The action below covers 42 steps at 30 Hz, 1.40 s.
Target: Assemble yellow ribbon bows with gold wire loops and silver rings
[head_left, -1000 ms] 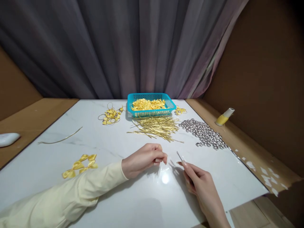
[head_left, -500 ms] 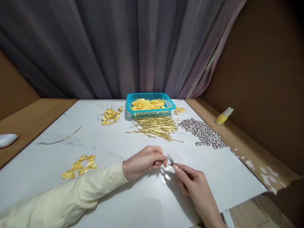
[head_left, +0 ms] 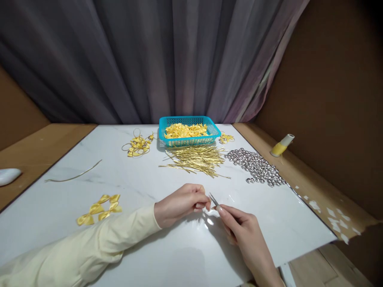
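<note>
My left hand (head_left: pixel 187 201) is closed in a pinch above the tabletop, its thumb and fingertips pressed together. What it holds, if anything, is too small or hidden to make out. Between the thumb and fingers of my right hand (head_left: pixel 239 227) is a pair of slim metal tweezers (head_left: pixel 215 201). Their two pointed tips sit slightly apart, right beside my left fingertips. Several yellow satin bows (head_left: pixel 97 209) lie on the table beyond my left sleeve. Past my hands is a heap of gold twist ties (head_left: pixel 199 159).
A blue basket (head_left: pixel 163 140) of yellow bows stands at the back. Bows with loops (head_left: pixel 139 146) lie left of it, a few more (head_left: pixel 226 138) to its right. Silver beads (head_left: pixel 257 166) spread at right. A thread spool (head_left: pixel 281 146) stands beyond the edge; one cord (head_left: pixel 77 175) lies left.
The tweezers and my right hand have shifted very slightly left, closer to my left fingertips. My left hand stays in place.
</note>
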{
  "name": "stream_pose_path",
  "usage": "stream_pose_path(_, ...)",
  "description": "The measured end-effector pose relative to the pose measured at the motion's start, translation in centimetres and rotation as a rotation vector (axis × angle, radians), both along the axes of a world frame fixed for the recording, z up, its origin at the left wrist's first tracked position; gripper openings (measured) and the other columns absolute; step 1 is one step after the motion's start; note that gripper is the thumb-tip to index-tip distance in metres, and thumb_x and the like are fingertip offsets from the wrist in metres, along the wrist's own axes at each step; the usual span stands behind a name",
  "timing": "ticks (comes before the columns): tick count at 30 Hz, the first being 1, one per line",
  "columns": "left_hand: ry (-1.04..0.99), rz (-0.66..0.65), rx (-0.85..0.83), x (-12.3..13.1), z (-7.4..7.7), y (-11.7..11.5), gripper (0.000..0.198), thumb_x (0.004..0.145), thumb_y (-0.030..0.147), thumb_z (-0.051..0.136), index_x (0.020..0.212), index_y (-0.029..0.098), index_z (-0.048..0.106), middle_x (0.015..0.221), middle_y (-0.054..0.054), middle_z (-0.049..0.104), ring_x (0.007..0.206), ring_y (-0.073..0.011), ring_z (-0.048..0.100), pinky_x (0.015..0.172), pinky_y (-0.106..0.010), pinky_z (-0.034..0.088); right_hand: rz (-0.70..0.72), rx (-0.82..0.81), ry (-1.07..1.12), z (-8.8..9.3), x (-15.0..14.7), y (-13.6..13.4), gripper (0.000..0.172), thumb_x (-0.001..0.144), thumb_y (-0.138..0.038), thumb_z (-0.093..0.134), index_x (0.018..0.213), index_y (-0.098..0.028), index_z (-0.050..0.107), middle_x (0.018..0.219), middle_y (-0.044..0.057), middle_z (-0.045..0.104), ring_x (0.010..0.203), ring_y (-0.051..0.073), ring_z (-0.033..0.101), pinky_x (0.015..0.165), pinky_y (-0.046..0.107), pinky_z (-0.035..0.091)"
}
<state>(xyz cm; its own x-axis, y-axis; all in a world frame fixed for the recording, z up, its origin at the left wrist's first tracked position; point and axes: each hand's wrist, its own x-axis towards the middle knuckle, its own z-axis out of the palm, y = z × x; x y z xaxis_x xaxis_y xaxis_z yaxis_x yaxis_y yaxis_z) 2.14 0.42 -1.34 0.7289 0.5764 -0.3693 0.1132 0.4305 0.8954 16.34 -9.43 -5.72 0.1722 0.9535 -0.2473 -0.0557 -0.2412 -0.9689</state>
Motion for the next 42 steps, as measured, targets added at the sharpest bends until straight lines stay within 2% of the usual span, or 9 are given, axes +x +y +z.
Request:
stream_pose_path(7, 0.007, 0.008, 0.012, 0.0, 0.0, 0.0, 0.019, 0.064, 0.017, 0.054, 0.054, 0.016, 0.037, 0.055, 0.003, 0.050, 0.050, -0.0074, 0.031, 0.053, -0.021, 0.024, -0.017, 0.024, -0.028, 0.0, 0.0, -0.1, 0.037, 0.077, -0.047, 0.056, 0.059, -0.015, 0.053, 0.049, -0.006, 0.022, 0.047, 0.007, 0.019, 0.043, 0.024, 0.016)
stream_pose_path(15, 0.016, 0.010, -0.005, 0.0, 0.5, -0.1, 0.021, 0.065, 0.017, 0.055, 0.055, 0.016, 0.036, 0.054, 0.003, 0.049, 0.051, -0.0071, 0.031, 0.053, -0.021, 0.024, -0.053, -0.045, -0.029, 0.1, 1.2, -0.2, 0.038, 0.073, -0.050, 0.057, 0.071, -0.012, 0.063, 0.049, -0.005, 0.025, 0.046, 0.007, 0.019, 0.041, 0.023, 0.014)
stream_pose_path(23, 0.002, 0.003, -0.004, 0.0, -0.3, 0.0, 0.017, 0.064, 0.016, 0.053, 0.055, 0.016, 0.039, 0.055, 0.003, 0.050, 0.051, -0.0073, 0.033, 0.053, -0.021, 0.024, 0.055, -0.015, -0.049, 0.5, 0.2, 0.0, 0.036, 0.076, -0.048, 0.055, 0.065, -0.014, 0.059, 0.048, -0.005, 0.027, 0.046, 0.007, 0.021, 0.042, 0.023, 0.017)
stream_pose_path(42, -0.002, -0.012, -0.002, -0.1, -0.7, -0.1, 0.017, 0.064, 0.015, 0.052, 0.055, 0.015, 0.039, 0.056, 0.002, 0.050, 0.051, -0.0073, 0.031, 0.052, -0.021, 0.021, 0.020, 0.023, -0.005, -0.1, -0.1, -0.1, 0.037, 0.079, -0.044, 0.053, 0.058, -0.015, 0.049, 0.047, -0.006, 0.024, 0.046, 0.007, 0.020, 0.043, 0.023, 0.016)
